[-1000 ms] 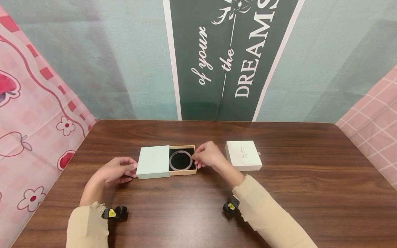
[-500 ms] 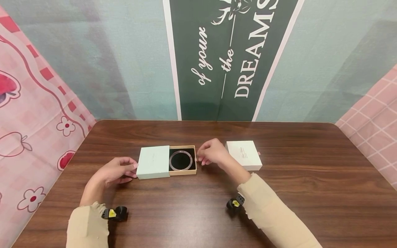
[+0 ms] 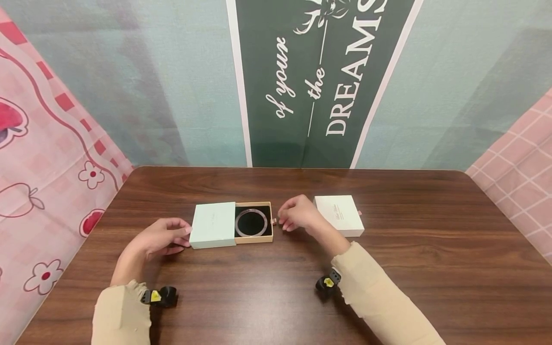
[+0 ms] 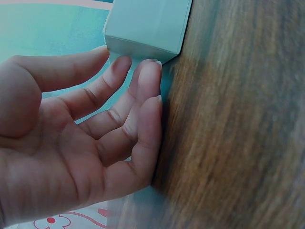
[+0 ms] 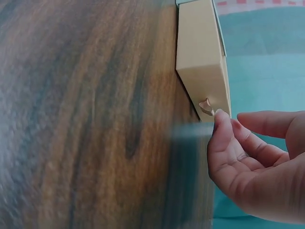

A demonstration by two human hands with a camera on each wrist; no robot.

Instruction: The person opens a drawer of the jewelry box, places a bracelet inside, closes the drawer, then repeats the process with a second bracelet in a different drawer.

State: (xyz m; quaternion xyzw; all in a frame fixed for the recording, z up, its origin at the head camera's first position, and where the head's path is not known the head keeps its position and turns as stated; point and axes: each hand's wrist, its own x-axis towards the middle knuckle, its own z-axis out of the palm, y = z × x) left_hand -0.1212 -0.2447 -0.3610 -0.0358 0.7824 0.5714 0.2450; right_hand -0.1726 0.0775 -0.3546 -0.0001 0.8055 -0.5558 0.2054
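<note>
A pale mint box sleeve (image 3: 213,224) lies flat on the table, its cream drawer (image 3: 254,241) slid partly out to the right. In the drawer, a purplish ring-shaped bangle (image 3: 238,229) rests on black padding. My left hand (image 3: 161,237) is at the sleeve's left end; in the left wrist view the thumb and fingertips touch its end face, fingers loosely bent. My right hand (image 3: 302,214) is just right of the drawer, holding nothing, fingers loosely curled. A small ribbon pull tab (image 5: 206,106) sticks out of the drawer's end, apart from the fingertips in the head view.
A second, white box (image 3: 342,218) with printed lettering lies behind and right of my right hand, a small tab on its right side. The brown wooden table (image 3: 241,292) ends at a back edge below a green-and-teal curtain (image 3: 207,86).
My right hand has let go of the drawer's end and moved a little to the right, leaving the pull tab in sight. My left hand, the box and the bangle have stayed put.
</note>
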